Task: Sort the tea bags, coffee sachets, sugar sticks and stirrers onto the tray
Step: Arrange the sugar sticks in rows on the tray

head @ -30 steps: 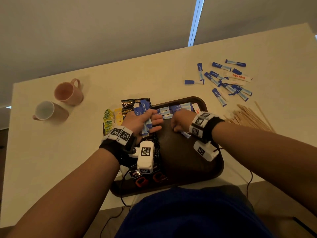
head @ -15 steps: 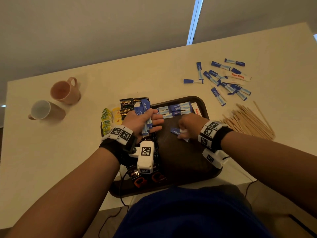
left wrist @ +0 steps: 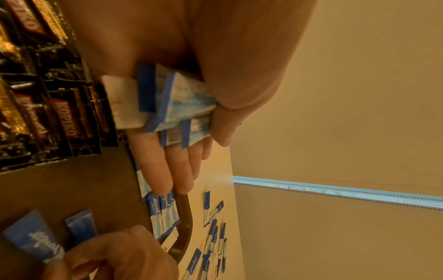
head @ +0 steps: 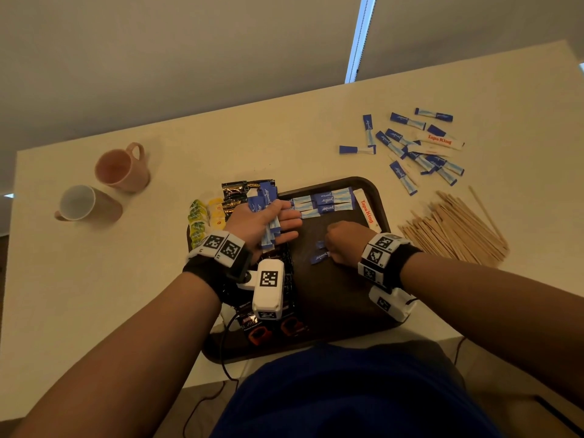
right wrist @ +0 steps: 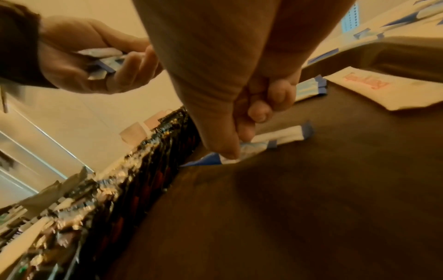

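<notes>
Sugar sticks [head: 325, 200] were the things in hand, and they were judged light, thin and limp: paper tubes that would bend at the middle, slide over one another and fan out of a bundle if held loosely. A row of them was laid flat along the far edge of the tray [head: 347, 298], with a white sachet [head: 367, 210] set at its right end. A bundle [left wrist: 177, 106] was held in the left hand [head: 264, 221], pressed by the thumb against straight fingers [left wrist: 167, 170], so that grip was holding the bundle. Two more sticks [head: 319, 251] lay on the bare middle of the tray, and one of them was pinched between thumb and fingertips [right wrist: 227, 149] of the right hand [head: 343, 245]; that grip was narrow and closed on the stick. A hold near one end was judged best for a single stick, so that it could be laid straight; a bundle would be better squeezed across its middle.

Coffee sachets [head: 275, 273] were lined along the left side of the tray, glossy and probably slippery, and tea bags [head: 197, 218] sat at its far left corner. Many loose sugar sticks [head: 410, 147] were scattered toward the far right corner of the counter [head: 94, 295], and a heap of wooden stirrers [head: 452, 226] lay just right of the tray; these were judged stiff but easily rolled. Two mugs [head: 104, 184] stood near the far left of the counter. The counter was pale and smooth, the tray dark and smooth with a raised rim. A plain wall and a strip of window lay beyond.
</notes>
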